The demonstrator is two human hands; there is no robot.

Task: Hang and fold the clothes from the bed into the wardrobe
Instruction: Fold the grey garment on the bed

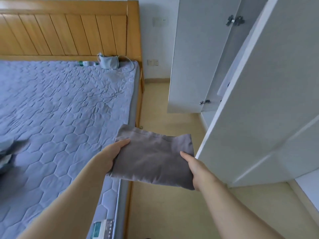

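A folded grey garment [153,156] is held in the air over the bed's right edge and the floor gap. My left hand [114,153] grips its left side, thumb on top and fingers hidden beneath. My right hand [195,167] grips its right side the same way. The bed [60,104] with a blue quilted cover lies to the left. The white wardrobe [207,57] stands to the right with its doors open; the near door [269,100] swings out just right of the garment. More clothing [7,150] lies at the bed's left edge.
A wooden headboard [69,30] backs the bed. A small grey pouch [108,62] with a cord and a small bottle [86,63] rest near it. Beige floor [165,107] runs between bed and wardrobe. A label [102,228] marks the mattress side.
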